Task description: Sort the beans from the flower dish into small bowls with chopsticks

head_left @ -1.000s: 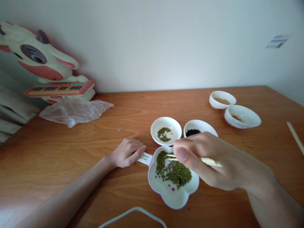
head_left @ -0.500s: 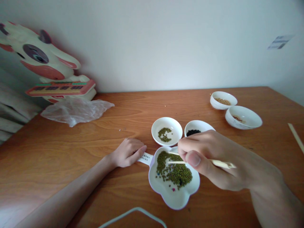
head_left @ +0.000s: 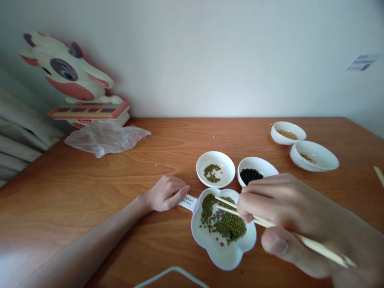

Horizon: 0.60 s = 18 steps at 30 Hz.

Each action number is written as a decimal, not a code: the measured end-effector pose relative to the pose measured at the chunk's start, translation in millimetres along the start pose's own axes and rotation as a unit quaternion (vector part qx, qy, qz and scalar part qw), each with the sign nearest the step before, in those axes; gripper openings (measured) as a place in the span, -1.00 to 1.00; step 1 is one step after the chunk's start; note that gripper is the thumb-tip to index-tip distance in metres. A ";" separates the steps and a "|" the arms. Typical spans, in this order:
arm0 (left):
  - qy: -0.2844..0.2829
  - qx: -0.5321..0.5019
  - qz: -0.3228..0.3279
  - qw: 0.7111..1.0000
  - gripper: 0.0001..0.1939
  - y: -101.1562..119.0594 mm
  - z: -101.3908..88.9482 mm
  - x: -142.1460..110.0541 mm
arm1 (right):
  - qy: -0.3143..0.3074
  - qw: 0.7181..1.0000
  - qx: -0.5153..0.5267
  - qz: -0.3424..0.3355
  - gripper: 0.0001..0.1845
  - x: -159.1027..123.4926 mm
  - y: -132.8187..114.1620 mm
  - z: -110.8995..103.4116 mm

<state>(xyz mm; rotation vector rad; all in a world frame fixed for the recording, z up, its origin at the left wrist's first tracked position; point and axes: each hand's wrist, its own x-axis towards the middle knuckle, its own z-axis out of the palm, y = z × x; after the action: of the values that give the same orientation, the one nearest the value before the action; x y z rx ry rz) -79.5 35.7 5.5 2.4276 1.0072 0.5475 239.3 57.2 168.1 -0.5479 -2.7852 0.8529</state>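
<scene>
My right hand point(head_left: 288, 212) grips a pair of wooden chopsticks point(head_left: 261, 221), their tips over the flower-shaped dish point(head_left: 222, 262). In this dish lie many green mung beans point(head_left: 229, 225), with a small red piece point(head_left: 222, 244) and a few dark bits among them. My left hand point(head_left: 169, 193) is wrapped round the dish's labelled handle point(head_left: 188, 202). Just behind the dish, a white bowl point(head_left: 226, 160) holds some mung beans. Right of it, another white bowl point(head_left: 267, 163) with black beans point(head_left: 250, 175) is partly hidden by my right hand.
At the back right stand a bowl of tan grains point(head_left: 287, 135) and a bowl with reddish-brown pieces point(head_left: 325, 158). A cow-shaped toy keyboard point(head_left: 90, 110) and a clear plastic bag point(head_left: 111, 140) sit at the back left. A pale cable point(head_left: 174, 269) curves along the near edge.
My right hand has drawn back to the right, its thumb apart from the index finger, and the chopsticks now slant more across the dish. The view has shifted slightly; my left hand keeps its hold.
</scene>
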 end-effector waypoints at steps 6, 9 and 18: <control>0.004 0.004 0.002 1.000 -0.56 2.2 -1.3 1.3 | -0.023 0.999 0.002 0.037 -0.37 3.9 9.9 6.2; 0.005 0.006 0.003 1.000 -0.56 1.9 -0.5 1.4 | -0.014 0.999 0.013 0.034 -0.47 6.5 15.0 11.8; 0.008 0.007 0.006 1.000 -0.57 -0.7 1.5 -0.4 | -0.001 0.998 0.044 0.041 -0.35 4.3 16.0 6.6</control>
<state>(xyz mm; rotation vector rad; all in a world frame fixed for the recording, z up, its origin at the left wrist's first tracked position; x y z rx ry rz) -79.4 35.5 3.9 2.4470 1.0057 0.5658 238.2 67.9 153.9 -0.6510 -2.7270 0.9885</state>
